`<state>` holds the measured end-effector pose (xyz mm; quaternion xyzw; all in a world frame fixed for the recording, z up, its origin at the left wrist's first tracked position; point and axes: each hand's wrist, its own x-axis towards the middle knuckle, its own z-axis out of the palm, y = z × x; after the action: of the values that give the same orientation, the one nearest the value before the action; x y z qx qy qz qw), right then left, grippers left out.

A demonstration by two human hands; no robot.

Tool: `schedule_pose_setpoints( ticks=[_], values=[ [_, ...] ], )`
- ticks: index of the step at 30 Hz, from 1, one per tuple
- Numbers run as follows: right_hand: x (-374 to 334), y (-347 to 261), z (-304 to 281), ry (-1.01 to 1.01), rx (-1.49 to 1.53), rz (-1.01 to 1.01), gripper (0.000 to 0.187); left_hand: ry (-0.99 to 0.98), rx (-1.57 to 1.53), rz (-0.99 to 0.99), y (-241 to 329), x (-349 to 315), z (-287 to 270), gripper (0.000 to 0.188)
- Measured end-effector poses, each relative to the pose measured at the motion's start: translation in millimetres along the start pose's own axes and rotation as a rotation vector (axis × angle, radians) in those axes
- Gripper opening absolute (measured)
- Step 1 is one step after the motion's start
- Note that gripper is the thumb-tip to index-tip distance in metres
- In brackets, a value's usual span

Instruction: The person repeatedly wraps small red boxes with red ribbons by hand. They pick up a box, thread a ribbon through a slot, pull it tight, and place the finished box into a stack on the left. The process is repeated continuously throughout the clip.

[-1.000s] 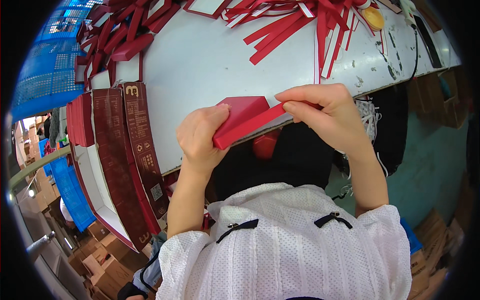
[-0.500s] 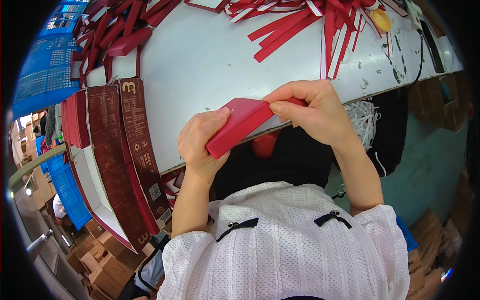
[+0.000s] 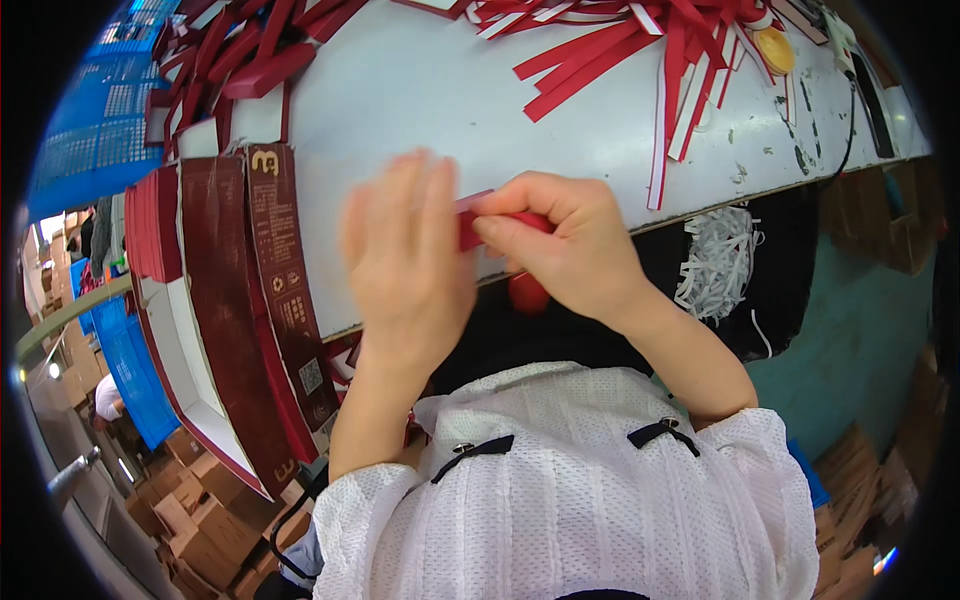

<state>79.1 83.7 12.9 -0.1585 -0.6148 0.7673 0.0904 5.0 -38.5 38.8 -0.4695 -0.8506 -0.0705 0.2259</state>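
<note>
White worktable [image 3: 420,90], teal wall [image 3: 850,340], perhaps cardboard boxes [image 3: 190,510] on the floor

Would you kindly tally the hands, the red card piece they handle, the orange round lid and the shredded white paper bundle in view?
Hands: 2, left hand and right hand
Red card piece: 1
Orange round lid: 1
Shredded white paper bundle: 1
Total: 5

Flat box blanks: dark maroon printed box blanks [image 3: 262,300] stacked along the white table's [image 3: 420,90] left edge, long, narrow.
Red box piece: red folded carton piece [image 3: 478,222] pinched in right hand [image 3: 565,250].
Cartons: brown cardboard cartons [image 3: 190,510] on floor, lower left.
Crates: blue plastic crates [image 3: 100,130] upper left.
</note>
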Motion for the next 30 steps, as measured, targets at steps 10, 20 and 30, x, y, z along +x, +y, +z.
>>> schedule_pose_setpoints(
  ticks=[10, 20, 30],
  values=[
    [0, -23, -32, -0.151, -0.356, -0.091, 0.01, -0.145, -0.254, -0.006, -5, -2, 11, 0.031],
    [5, -8, -32, -0.147, -0.146, 0.13, 0.009, -0.147, -0.307, 0.039, -10, -7, 12, 0.037],
    [11, 18, -23, -0.196, -0.078, 0.115, 0.003, -0.32, -0.301, 0.057, -18, -1, 9, 0.024]
  ],
)
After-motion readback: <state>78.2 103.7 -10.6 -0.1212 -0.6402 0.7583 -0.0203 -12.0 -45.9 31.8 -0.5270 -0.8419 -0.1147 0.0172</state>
